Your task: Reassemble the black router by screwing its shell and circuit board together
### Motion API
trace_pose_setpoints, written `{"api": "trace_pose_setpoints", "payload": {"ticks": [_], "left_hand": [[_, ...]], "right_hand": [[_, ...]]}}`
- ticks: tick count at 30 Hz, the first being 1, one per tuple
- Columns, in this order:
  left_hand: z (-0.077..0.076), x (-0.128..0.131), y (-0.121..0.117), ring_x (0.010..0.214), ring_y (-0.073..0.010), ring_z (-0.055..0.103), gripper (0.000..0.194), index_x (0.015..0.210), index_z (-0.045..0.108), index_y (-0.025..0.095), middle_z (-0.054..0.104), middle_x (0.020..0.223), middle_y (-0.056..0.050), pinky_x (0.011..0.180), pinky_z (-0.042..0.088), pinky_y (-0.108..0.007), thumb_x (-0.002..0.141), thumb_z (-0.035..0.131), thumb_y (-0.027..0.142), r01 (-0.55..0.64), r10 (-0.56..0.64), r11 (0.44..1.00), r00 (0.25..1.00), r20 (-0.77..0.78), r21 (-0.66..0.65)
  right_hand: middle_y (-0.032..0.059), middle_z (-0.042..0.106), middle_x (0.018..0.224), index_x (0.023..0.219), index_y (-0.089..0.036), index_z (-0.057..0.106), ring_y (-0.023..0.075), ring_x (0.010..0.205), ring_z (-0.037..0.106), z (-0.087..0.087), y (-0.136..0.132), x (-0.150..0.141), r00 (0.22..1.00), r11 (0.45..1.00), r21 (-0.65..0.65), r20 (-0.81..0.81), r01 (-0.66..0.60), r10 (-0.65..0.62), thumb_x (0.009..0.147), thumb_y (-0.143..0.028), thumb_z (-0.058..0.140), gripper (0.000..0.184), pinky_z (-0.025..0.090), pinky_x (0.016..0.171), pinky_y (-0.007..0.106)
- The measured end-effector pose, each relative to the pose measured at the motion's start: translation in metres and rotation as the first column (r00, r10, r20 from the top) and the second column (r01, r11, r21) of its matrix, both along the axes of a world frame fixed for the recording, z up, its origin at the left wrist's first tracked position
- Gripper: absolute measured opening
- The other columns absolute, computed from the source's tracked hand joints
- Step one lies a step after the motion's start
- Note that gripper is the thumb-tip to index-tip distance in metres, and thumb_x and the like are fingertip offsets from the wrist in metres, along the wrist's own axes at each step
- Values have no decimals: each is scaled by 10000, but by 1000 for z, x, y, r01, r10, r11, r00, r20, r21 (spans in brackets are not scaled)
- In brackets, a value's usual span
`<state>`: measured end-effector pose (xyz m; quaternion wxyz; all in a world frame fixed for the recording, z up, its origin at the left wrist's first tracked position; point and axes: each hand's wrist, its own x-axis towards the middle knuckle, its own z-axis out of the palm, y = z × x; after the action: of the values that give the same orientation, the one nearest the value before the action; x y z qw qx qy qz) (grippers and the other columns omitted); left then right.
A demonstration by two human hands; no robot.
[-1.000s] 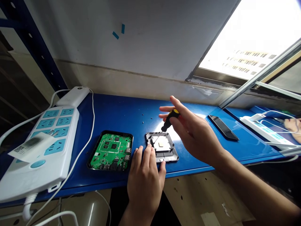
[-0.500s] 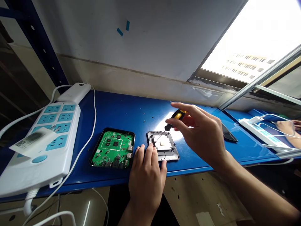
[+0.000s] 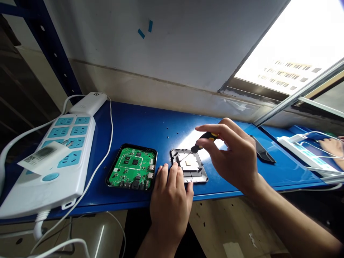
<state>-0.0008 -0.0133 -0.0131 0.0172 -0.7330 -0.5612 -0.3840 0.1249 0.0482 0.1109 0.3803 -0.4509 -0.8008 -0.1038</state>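
Note:
My right hand (image 3: 228,154) pinches the black and yellow handle of a screwdriver (image 3: 205,141) between thumb and fingers. Its thin shaft slants down left to the upper-left part of a metal plate (image 3: 193,166), which bears a small beige pad (image 3: 188,163). That plate sits in a square black plastic cover (image 3: 203,178). My left hand (image 3: 170,200) rests with fingers stretched out over the cover's lower-left corner, its thumb by the bottom edge. The fingers hide that corner. Left of it lies a black casing with a green circuit board (image 3: 129,172).
Several tiny screws (image 3: 168,137) lie on the blue table (image 3: 129,122). A white power strip (image 3: 88,147) with a label and cable stands at left. A dark flat piece (image 3: 262,150) lies at right. Beyond the metal frame are another power strip (image 3: 306,154) and another person's hand (image 3: 331,146).
The screwdriver handle has turned in my right fingers, which have shifted around it. My left hand and the cover keep their places; the view has moved slightly.

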Motion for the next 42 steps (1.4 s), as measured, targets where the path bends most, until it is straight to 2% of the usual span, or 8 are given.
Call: {"api": "trace_pose_setpoints", "payload": {"ticks": [3, 6, 13, 19, 26, 33, 39, 42], "left_hand": [[0, 0, 0, 1141, -319, 608, 294, 1160, 662, 106, 693, 1223, -101, 998, 522, -470, 927, 570, 260, 8, -8, 1000, 1000, 3, -10], [0, 0, 1, 1144, -320, 608, 296, 1164, 656, 105, 693, 1218, -111, 999, 520, -470, 922, 580, 257, 8, -8, 1000, 1000, 1, -4], [0, 0, 1, 1140, -325, 602, 297, 1153, 653, 90, 696, 1208, -120, 977, 526, -479, 916, 589, 258, 15, -15, 1000, 1000, -2, -7], [1, 0, 1, 1131, -318, 611, 294, 1150, 656, 95, 698, 1205, -116, 985, 523, -468, 918, 584, 260, 11, -11, 1000, 1000, -8, -9], [-1, -1, 1, 1135, -328, 611, 290, 1148, 658, 99, 702, 1204, -114, 976, 532, -478, 928, 571, 267, 11, -11, 1000, 1000, -15, -3], [-1, 0, 1, 1151, -321, 605, 296, 1156, 655, 103, 696, 1216, -118, 984, 533, -474, 920, 586, 267, 10, -10, 1000, 1000, -11, -15], [-1, -1, 0, 1137, -328, 609, 304, 1154, 659, 96, 699, 1213, -110, 983, 532, -477, 915, 586, 270, 15, -15, 1000, 1000, -19, -14], [-1, -1, 0, 1141, -326, 608, 307, 1160, 656, 97, 697, 1221, -105, 990, 531, -477, 917, 579, 267, 18, -19, 1000, 1000, -13, -25]], "right_hand": [[93, 680, 1174, 1267, -260, 630, 201, 956, 724, 0, -1, 0, 993, 986, -135, -77, -96, 86, 1008, -213, 473, 306, 631, 750, 356], [53, 721, 1146, 1389, -291, 537, 191, 942, 737, -1, -1, 0, 977, 961, -227, -174, -159, 121, 987, -200, 522, 413, 647, 819, 395], [30, 689, 895, 985, -245, 738, 163, 734, 699, -12, 12, 2, 979, 998, -32, -199, -47, 40, 865, -299, 738, 131, 631, 629, 317], [48, 712, 1144, 1380, -306, 548, 189, 934, 736, -12, 7, 7, 971, 975, -164, -209, -153, 117, 994, -194, 498, 405, 652, 794, 395], [31, 681, 899, 1019, -254, 726, 174, 761, 697, -14, 17, -1, 987, 999, -24, -155, -36, 32, 840, -326, 766, 197, 636, 664, 326], [53, 702, 1150, 1430, -305, 464, 196, 934, 738, -20, 8, 3, 952, 939, -262, -266, -221, 150, 980, -219, 527, 463, 654, 827, 419], [14, 659, 924, 1098, -287, 670, 191, 787, 701, -26, 14, -1, 959, 985, -101, -263, -137, 106, 815, -308, 785, 306, 664, 706, 381], [29, 662, 981, 1120, -280, 664, 186, 823, 714, -24, 15, -3, 956, 984, -95, -270, -148, 118, 898, -299, 690, 224, 664, 714, 370]]}}
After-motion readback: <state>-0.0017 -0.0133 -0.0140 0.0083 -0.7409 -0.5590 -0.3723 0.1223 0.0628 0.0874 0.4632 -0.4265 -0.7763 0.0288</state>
